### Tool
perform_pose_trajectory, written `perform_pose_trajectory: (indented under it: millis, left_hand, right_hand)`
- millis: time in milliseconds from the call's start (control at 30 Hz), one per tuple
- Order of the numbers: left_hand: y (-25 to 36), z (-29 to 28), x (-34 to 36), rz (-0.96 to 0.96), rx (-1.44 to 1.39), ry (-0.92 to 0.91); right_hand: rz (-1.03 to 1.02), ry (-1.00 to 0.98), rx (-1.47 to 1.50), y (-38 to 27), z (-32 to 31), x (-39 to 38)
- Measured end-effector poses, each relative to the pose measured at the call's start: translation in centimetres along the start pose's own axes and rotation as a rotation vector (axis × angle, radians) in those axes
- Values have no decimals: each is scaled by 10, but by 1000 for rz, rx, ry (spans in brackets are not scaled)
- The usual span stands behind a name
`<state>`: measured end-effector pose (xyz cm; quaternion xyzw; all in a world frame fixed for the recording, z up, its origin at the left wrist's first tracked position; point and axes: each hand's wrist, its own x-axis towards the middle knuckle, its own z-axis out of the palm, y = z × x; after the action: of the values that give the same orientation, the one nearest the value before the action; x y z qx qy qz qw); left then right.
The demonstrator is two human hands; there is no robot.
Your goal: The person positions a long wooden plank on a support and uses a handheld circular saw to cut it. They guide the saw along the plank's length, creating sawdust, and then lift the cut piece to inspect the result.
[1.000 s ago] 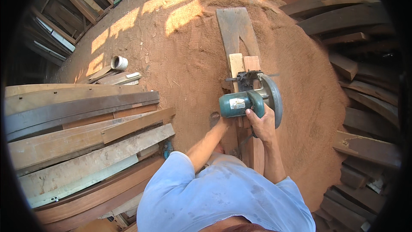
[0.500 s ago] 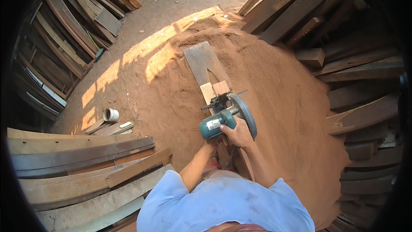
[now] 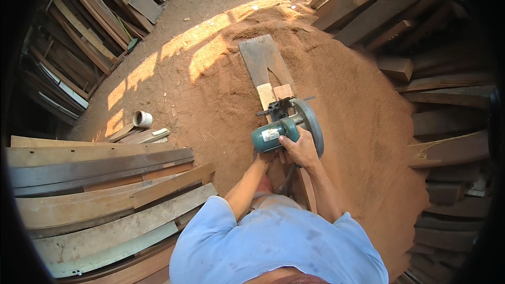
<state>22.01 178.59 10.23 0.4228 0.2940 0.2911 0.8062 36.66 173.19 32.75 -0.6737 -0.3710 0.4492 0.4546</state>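
Note:
A green circular saw (image 3: 274,134) with a dark grey blade guard (image 3: 311,126) rests across a narrow length of wood. My right hand (image 3: 301,148) is closed round its rear handle, with the thumb lying toward the motor housing. Just below the motor, my left hand (image 3: 267,155) is mostly covered by the saw; its fingers are hidden. Ahead of the saw, the pale end of a wood strip (image 3: 265,93) and a small reddish block (image 3: 283,91) lie against a weathered grey board (image 3: 258,58) with a V-shaped notch.
Brown sawdust (image 3: 363,126) covers the ground around me. Stacked planks (image 3: 105,194) lie at the near left, with a white pot (image 3: 142,119) just beyond. Dark timber (image 3: 452,150) crowds the right side. More boards (image 3: 87,18) lean at the far left.
The view has shifted, so the surroundings sit higher and farther right in the picture. The saw and both hands keep nearly the same place relative to the notched board.

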Motion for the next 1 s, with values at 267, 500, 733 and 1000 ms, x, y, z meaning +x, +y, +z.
perform_pose_trajectory:
  millis: [267, 500, 733, 1000]
  left_hand:
    - [-7, -9, 3, 4, -34, -12]
    - [-9, -18, 6, 10, -45, -9]
    - [-9, -20, 14, 43, -46, -4]
    - [-9, -26, 20, 85, -55, 16]
  right_hand:
    - [9, -3, -12, -11, 0, 4]
    - [45, -15, 19, -13, 4, 13]
    - [52, -29, 49, -20, 5, 21]
    - [-12, 17, 85, -20, 12, 29]
